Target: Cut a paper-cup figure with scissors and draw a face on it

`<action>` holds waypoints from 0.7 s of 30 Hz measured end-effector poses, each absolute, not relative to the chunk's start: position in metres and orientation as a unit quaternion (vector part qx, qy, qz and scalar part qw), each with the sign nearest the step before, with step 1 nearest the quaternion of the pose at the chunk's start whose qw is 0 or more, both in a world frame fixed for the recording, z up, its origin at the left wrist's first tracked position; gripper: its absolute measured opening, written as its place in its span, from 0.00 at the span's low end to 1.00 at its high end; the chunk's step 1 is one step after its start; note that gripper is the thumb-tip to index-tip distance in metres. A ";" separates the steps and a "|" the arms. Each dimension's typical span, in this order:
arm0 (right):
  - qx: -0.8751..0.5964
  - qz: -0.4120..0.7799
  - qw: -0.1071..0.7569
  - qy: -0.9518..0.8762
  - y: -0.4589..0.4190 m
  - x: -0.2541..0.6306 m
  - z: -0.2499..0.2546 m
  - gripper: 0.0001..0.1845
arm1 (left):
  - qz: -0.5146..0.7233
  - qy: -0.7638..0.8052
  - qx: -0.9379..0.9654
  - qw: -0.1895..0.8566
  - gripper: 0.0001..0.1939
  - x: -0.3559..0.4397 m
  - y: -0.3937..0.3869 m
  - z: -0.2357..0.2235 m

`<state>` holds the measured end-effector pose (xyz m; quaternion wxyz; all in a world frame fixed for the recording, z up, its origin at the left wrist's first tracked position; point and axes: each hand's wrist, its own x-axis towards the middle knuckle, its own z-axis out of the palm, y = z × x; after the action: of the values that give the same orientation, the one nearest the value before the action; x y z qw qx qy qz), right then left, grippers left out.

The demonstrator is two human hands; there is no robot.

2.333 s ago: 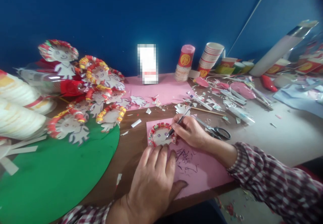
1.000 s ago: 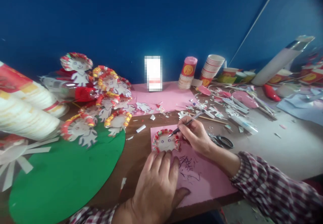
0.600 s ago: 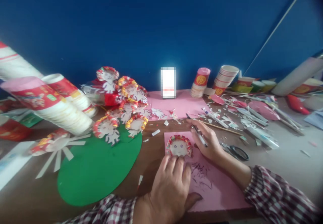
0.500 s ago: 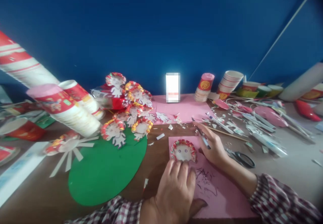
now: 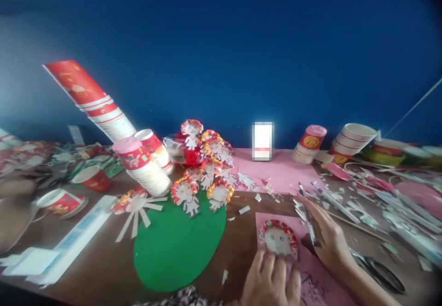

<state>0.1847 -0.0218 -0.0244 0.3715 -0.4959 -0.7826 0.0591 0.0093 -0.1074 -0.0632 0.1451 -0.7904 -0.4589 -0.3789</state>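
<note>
My left hand [image 5: 271, 278] lies over the lower edge of a round paper face [image 5: 278, 241], its fingers extended and pressing down. The face has two drawn eyes and a ring of red, green and white curls; my fingers hide its lower part. It rests on a pink paper sheet [image 5: 324, 292] marked with black pen scribbles. My right hand [image 5: 329, 237] holds a pen [image 5: 309, 218] between thumb and fingers, right of the face. The pen's dark tip points up and away from the face. Scissors [image 5: 383, 269] with black handles lie beside my right forearm.
A green oval sheet [image 5: 179, 251] lies left, with several paper dolls [image 5: 219, 193] behind it. Stacked paper cups [image 5: 141, 163] lean further left. Another person's blurred hand [image 5: 15, 209] is at the left edge. A bright blurred-out rectangle [image 5: 263, 140] stands at the back. Scraps litter the right.
The view has swung left, bringing the other person's hand into sight. My right hand has lifted the pen from the face and turned its tip away. My left hand stays on the face.
</note>
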 end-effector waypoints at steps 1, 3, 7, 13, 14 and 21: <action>-0.497 0.062 0.370 -0.783 -0.022 0.186 -0.025 0.35 | -0.379 -0.458 -0.790 0.146 0.07 0.010 -0.108 -0.065; -0.499 0.068 0.375 -0.778 -0.022 0.188 -0.026 0.34 | -0.368 -0.458 -0.797 0.138 0.08 0.011 -0.108 -0.068; -0.513 0.072 0.396 -0.758 -0.021 0.192 -0.025 0.29 | -0.313 -0.466 -0.819 0.116 0.09 0.012 -0.108 -0.072; -0.539 0.133 0.391 -0.734 -0.028 0.196 -0.011 0.23 | -0.278 -0.455 -0.837 0.120 0.15 0.004 -0.114 -0.063; -0.540 0.166 0.391 -0.726 -0.032 0.197 -0.008 0.23 | -0.258 -0.447 -0.849 0.113 0.21 0.001 -0.117 -0.060; -0.512 0.397 0.438 -0.624 -0.056 0.199 0.036 0.21 | -0.158 -0.412 -0.897 0.027 0.41 -0.016 -0.125 -0.038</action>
<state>0.1986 -0.0561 0.0362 0.4377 -0.5117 -0.6238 0.3967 -0.0162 -0.1252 -0.0375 0.0271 -0.8970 -0.4119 -0.1581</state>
